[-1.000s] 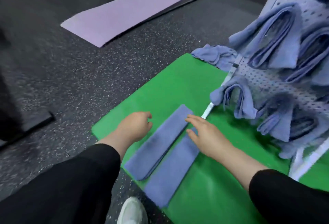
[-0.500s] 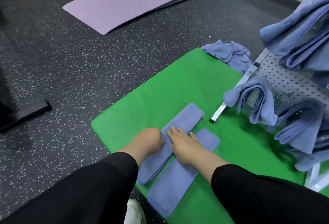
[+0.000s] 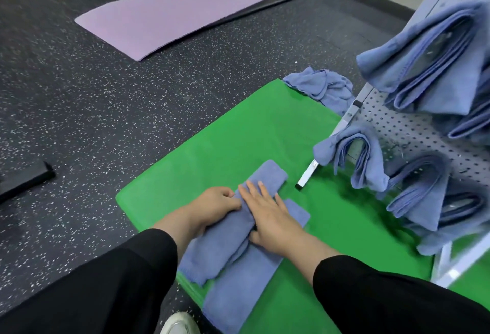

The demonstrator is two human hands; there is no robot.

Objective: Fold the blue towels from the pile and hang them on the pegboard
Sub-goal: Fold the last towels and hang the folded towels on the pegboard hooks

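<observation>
Two folded blue towel strips lie on the green mat (image 3: 238, 134). My left hand (image 3: 214, 203) grips the left edge of the upper strip (image 3: 217, 248) with curled fingers. My right hand (image 3: 267, 211) lies over the same strip with straight fingers and its thumb tucked under the edge. The strip is bunched and raised between my hands, and its near end droops over the second strip (image 3: 238, 291). A crumpled pile of blue towels (image 3: 320, 87) sits at the mat's far corner. The pegboard (image 3: 413, 132) at the right carries several folded towels (image 3: 358, 158).
A purple mat (image 3: 185, 10) lies on the speckled dark floor at the back. A black bar (image 3: 26, 179) sits at the left. The pegboard's metal frame leg (image 3: 307, 177) rests on the green mat. My white shoe (image 3: 180, 323) shows at the bottom edge.
Both hands closed in on the upper strip from either side. The strip went from lying flat to bunched and lifted between them, shifted towards the second strip.
</observation>
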